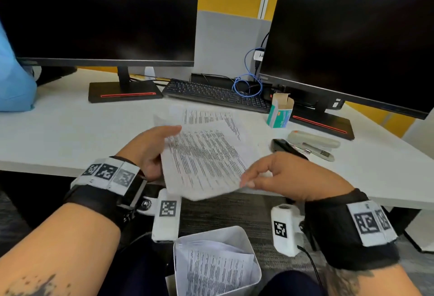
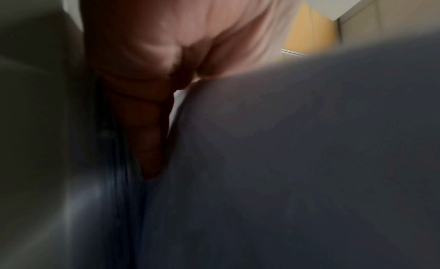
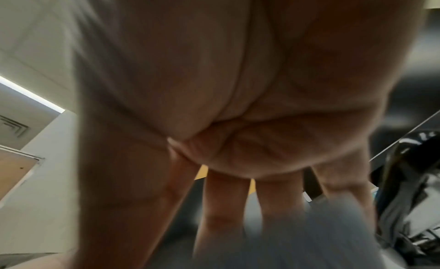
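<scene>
Plainly, both hands hold one printed sheet (image 1: 204, 162) in the air over the near edge of the white worktop (image 1: 70, 131), low in the middle of the head view. The left hand (image 1: 150, 152) grips the sheet's edge at 9 o'clock, thumb laid along the top and the fingers hidden beneath the paper. The right hand (image 1: 288, 176) pinches the corner at about 4 o'clock between thumb and forefinger, while its other fingers stay loosely bent and off the paper. The sheet slopes, its near end overhanging the worktop's edge. Both wrist views are blurred: each shows a palm close up with grey paper against the fingers.

More printed pages (image 1: 206, 116) lie flat on the worktop at 12 o'clock from the held sheet, partly covered by it. Beyond them sits a black keyboard (image 1: 216, 95), with one dark monitor (image 1: 98, 14) at 11 o'clock and another (image 1: 352, 42) at 1 o'clock. A small teal and white box (image 1: 280, 114) with its top flap open stands at 2 o'clock, and a beige stapler (image 1: 314, 138) lies at 3 o'clock, just past the right hand. At 6 o'clock, down on the floor between the person's knees, stands a white bin (image 1: 211, 233) holding other printed papers. A blue bag (image 1: 14, 80) rests at the worktop's far 9 o'clock edge.
</scene>
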### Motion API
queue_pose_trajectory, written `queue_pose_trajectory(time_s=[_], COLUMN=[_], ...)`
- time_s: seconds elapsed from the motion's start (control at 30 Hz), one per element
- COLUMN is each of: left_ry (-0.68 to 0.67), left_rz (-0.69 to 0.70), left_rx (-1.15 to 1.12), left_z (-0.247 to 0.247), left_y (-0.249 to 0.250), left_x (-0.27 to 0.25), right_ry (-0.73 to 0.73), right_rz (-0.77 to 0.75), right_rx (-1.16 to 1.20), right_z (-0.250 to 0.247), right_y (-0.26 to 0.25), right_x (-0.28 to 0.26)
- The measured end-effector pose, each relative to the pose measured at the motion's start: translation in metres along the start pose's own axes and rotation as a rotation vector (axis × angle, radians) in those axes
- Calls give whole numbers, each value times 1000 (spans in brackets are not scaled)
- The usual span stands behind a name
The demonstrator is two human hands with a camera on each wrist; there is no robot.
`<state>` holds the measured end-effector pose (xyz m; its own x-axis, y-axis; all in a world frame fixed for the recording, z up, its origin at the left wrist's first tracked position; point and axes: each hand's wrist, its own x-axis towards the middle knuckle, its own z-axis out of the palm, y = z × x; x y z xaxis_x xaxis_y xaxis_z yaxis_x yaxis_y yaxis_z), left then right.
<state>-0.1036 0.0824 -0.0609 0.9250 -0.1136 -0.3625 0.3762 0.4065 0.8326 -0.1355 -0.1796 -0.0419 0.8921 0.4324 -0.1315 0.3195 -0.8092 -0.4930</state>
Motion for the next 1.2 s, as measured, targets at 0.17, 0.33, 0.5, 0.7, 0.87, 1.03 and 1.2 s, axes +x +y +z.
queue_pose_trajectory(time_s=[0.17,0.33,0.5,0.7,0.87,1.03,1.2], left_ry=[22,-169,-69,28,39,22,37], left_rz=[156,164,236,451,543,647,785], left_rx=[204,415,529,642,632,748,895], left_z=[-11,-6,6,6,16,33,57], left_y=[-3,-8,-20,-29,-30,-31,-44], left_x=[4,-12,-10,-10,-22,-30,-39], right_ry=[197,560,408,515,914,1184,1039], right_rz=[117,500,673,720,483,-23,-150], right_rx=[179,-155,-195,-40,330,704,917], right_z=[-4,-21,-16,-13,-25,-34,-16], right_y=[1,21,34,42,35,-5,-43], right_x=[-11,7,27,35,19,2,12])
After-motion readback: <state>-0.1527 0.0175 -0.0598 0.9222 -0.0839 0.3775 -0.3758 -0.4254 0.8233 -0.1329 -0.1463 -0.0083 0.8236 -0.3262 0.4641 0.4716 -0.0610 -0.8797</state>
